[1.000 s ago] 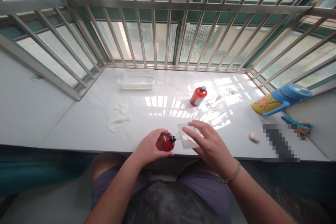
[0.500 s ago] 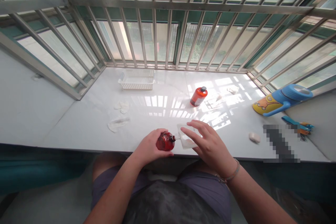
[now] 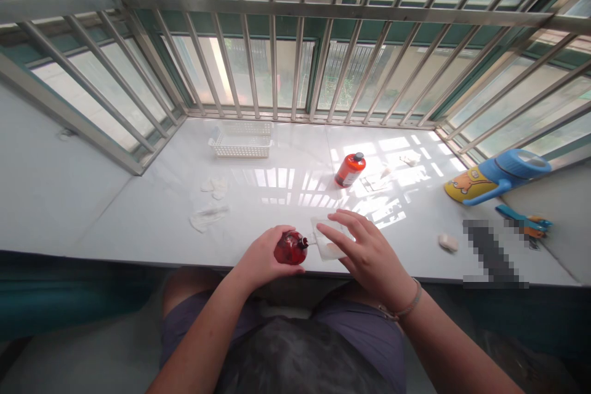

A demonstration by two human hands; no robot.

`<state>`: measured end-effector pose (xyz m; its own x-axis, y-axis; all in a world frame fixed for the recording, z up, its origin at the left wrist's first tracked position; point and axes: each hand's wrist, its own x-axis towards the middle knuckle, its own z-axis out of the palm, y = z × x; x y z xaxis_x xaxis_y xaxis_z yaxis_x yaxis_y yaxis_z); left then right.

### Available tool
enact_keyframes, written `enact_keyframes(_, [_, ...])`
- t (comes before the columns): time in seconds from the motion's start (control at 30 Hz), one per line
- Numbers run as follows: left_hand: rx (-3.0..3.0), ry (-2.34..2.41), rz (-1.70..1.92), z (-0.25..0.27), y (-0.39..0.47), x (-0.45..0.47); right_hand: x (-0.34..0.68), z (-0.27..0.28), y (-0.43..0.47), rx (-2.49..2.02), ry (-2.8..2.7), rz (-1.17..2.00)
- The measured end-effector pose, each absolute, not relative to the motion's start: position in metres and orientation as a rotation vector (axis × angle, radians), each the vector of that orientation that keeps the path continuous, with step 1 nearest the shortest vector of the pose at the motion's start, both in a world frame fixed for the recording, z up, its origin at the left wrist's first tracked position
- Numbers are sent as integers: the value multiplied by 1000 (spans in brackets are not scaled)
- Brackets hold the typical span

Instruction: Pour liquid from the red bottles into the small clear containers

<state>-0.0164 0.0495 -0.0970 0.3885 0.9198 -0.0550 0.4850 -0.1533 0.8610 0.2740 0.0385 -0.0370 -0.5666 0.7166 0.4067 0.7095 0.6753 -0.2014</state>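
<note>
My left hand [image 3: 261, 261] is wrapped round a dark red, see-through bottle [image 3: 290, 249] at the front of the counter. Its black neck points right. Facing that neck is the narrow end of a flat clear bottle [image 3: 326, 247], lying at nearly the same height; whether the two mouths touch I cannot tell. My right hand [image 3: 369, 252] grips the flat clear bottle from its right side, fingers arched over the top edge and thumb mostly hidden below. Behind the hands stands an orange-red bottle [image 3: 349, 171] with a black cap and a pale label.
A white perforated basket [image 3: 242, 151] stands at the back left. Crumpled white tissues [image 3: 209, 218] lie left of my hands. To the right are a small pale block [image 3: 447, 242], a blue and yellow flask [image 3: 496, 175] and a blue-orange tool [image 3: 526, 221]. Metal bars [image 3: 300, 10] line the window.
Almost nothing differs. Both hands keep their hold, and the flat clear bottle has tilted very slightly.
</note>
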Motion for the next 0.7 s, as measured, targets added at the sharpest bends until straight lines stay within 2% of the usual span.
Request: enact_keyframes(0.7, [1768, 1233, 635, -96, 49, -16, 270, -31, 42, -1042, -2434, -103])
